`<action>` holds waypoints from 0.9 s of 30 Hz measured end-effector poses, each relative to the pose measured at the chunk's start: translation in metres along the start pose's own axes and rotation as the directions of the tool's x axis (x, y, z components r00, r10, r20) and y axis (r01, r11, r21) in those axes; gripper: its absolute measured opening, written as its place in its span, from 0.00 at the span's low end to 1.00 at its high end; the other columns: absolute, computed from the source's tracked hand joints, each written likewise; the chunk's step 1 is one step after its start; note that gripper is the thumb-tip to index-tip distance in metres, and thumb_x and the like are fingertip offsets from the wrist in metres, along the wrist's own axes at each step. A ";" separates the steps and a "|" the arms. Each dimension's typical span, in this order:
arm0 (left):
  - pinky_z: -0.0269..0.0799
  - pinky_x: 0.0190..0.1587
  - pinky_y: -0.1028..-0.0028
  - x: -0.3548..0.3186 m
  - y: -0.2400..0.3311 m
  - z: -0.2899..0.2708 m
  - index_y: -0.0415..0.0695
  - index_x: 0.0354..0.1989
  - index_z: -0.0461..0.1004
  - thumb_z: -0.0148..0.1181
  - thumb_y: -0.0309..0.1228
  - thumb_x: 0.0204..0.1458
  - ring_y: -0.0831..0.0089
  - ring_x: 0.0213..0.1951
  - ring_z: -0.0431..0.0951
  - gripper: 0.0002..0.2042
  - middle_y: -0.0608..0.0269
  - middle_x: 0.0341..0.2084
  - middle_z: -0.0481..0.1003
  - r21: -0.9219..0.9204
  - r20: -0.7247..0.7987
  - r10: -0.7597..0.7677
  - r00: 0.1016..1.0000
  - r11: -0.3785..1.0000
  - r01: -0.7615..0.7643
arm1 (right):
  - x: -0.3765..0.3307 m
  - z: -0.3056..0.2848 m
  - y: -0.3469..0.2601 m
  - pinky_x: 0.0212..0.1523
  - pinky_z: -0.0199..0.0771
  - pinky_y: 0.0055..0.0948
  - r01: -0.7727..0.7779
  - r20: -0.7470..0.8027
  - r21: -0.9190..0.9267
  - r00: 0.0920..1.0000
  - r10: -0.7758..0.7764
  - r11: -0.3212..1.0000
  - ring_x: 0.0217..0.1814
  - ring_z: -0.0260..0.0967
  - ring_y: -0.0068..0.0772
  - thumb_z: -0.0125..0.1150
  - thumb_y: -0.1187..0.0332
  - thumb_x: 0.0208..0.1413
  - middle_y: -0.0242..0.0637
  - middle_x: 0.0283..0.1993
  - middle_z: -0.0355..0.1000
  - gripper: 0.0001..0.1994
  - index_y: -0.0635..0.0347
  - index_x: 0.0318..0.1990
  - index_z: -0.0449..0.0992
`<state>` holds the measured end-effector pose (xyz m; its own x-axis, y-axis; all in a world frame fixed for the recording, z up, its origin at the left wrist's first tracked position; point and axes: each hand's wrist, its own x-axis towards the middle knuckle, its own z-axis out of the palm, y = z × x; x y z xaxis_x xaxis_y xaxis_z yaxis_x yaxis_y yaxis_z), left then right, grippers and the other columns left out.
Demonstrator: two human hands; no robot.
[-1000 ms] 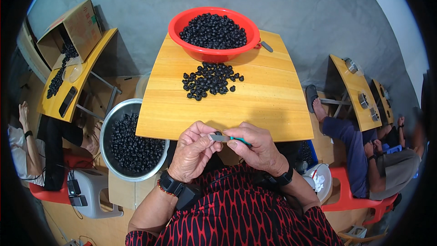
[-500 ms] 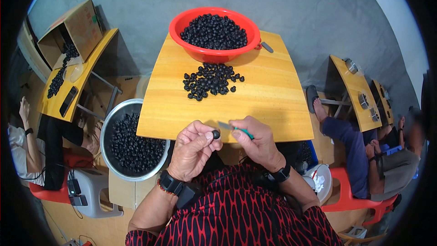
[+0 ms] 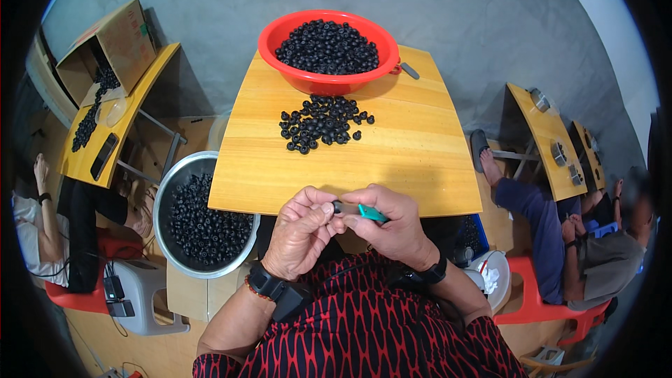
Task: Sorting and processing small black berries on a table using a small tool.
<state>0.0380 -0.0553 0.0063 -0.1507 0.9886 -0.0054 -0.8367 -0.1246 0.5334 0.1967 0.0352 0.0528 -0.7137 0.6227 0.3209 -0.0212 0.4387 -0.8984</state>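
Just past the table's near edge, my left hand (image 3: 301, 234) pinches a small round black part (image 3: 337, 206) between thumb and fingers. My right hand (image 3: 397, 234) grips a knife with a teal handle (image 3: 372, 213). Its blade lies at the black part, and the two hands almost touch. A loose pile of similar round black parts (image 3: 323, 124), some showing a hole or rim, lies on the wooden table (image 3: 280, 182). Behind that pile stands a red basin (image 3: 329, 85) heaped with more of them.
Down to the left, a wide metal basin (image 3: 162, 238) holds many black parts. A grey flat object (image 3: 410, 70) lies beside the red basin. To my right are a white bucket (image 3: 500, 287) and a blue crate (image 3: 479, 234). People sit at side tables on both sides.
My right hand has moved left, bringing the knife blade from above the table edge onto the black part. The left hand has stayed nearly in place, still pinching that part.
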 end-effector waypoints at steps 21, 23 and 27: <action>0.77 0.41 0.70 0.001 -0.002 0.003 0.38 0.41 0.72 0.57 0.23 0.60 0.70 0.34 0.79 0.04 0.60 0.32 0.77 0.009 -0.029 -0.010 1.000 1.000 0.010 | -0.004 0.001 0.019 0.36 0.71 0.21 -0.113 -0.149 0.034 0.982 0.117 0.993 0.34 0.71 0.18 0.66 0.79 0.50 0.33 0.34 0.76 0.10 0.62 0.40 0.77; 0.78 0.40 0.71 0.001 -0.003 0.001 0.38 0.41 0.72 0.57 0.23 0.60 0.70 0.33 0.80 0.04 0.59 0.33 0.77 -0.007 -0.015 -0.009 1.000 1.000 0.009 | -0.003 0.003 0.011 0.36 0.71 0.21 -0.070 -0.105 0.000 0.992 0.069 0.998 0.34 0.71 0.19 0.66 0.79 0.50 0.33 0.33 0.76 0.10 0.62 0.40 0.77; 0.78 0.38 0.74 0.001 -0.001 0.000 0.38 0.41 0.72 0.56 0.22 0.60 0.72 0.30 0.78 0.03 0.59 0.32 0.77 0.013 -0.064 -0.018 0.998 1.000 0.019 | 0.003 0.004 0.018 0.32 0.67 0.19 0.239 -0.010 -0.151 0.970 -0.243 0.959 0.31 0.65 0.13 0.66 0.79 0.52 0.26 0.29 0.72 0.07 0.62 0.38 0.78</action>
<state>0.0389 -0.0545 0.0061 -0.1694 0.9831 -0.0693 -0.8325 -0.1051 0.5439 0.1915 0.0419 0.0367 -0.6799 0.5041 0.5325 -0.0849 0.6671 -0.7401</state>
